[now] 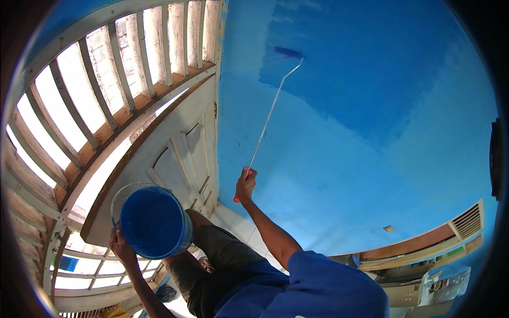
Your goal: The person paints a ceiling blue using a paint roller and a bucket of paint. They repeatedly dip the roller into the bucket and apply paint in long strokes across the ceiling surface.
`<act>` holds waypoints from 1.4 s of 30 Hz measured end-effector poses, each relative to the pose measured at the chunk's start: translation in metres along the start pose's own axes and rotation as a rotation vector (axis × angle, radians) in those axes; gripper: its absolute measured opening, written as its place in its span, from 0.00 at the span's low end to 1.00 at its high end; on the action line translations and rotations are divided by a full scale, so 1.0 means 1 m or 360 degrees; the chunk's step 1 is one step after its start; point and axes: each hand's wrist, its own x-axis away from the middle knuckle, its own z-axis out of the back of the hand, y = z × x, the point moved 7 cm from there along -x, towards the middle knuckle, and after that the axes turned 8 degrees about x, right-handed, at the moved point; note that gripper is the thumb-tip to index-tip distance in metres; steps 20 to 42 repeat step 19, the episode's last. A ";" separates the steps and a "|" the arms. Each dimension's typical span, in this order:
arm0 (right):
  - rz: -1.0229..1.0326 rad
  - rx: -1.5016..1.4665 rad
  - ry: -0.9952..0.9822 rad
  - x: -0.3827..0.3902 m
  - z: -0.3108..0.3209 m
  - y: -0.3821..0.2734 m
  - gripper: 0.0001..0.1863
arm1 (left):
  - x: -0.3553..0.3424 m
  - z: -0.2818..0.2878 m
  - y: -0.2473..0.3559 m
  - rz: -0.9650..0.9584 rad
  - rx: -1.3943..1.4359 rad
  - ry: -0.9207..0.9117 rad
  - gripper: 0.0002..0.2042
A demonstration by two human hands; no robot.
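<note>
My right hand (246,185) is wrapped round the red handle of a paint roller (268,119). Its long metal rod runs up to a dark blue roller head that rests against the wall, near the left edge of a darker, freshly coated patch (350,69). Lighter blue wall (275,164) surrounds that patch. At lower left, my left hand (122,245) grips the side of a paint bucket (156,222), whose inside is coated in blue. A thin wire handle arcs over the bucket's rim. How much paint lies in it I cannot tell.
Left of the wall stands an ajar panelled door (180,153) beneath a slatted opening (122,63). A wooden cabinet or shelf (408,259) with clutter lines the lower right. A small electrical box (388,229) sits low on the wall. Pale floor tiles (225,217) show beside my legs.
</note>
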 end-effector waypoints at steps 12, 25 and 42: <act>0.0251 -0.0315 0.0028 -0.072 -0.048 -0.107 0.20 | -0.001 0.001 -0.003 0.0038 0.0005 0.0035 0.15; 0.0026 -0.0096 -0.0153 -0.019 -0.053 -0.036 0.22 | -0.001 0.005 -0.005 -0.0002 -0.0017 0.0047 0.14; 0.0026 -0.0096 -0.0153 -0.019 -0.053 -0.036 0.22 | -0.001 0.005 -0.005 -0.0002 -0.0017 0.0047 0.14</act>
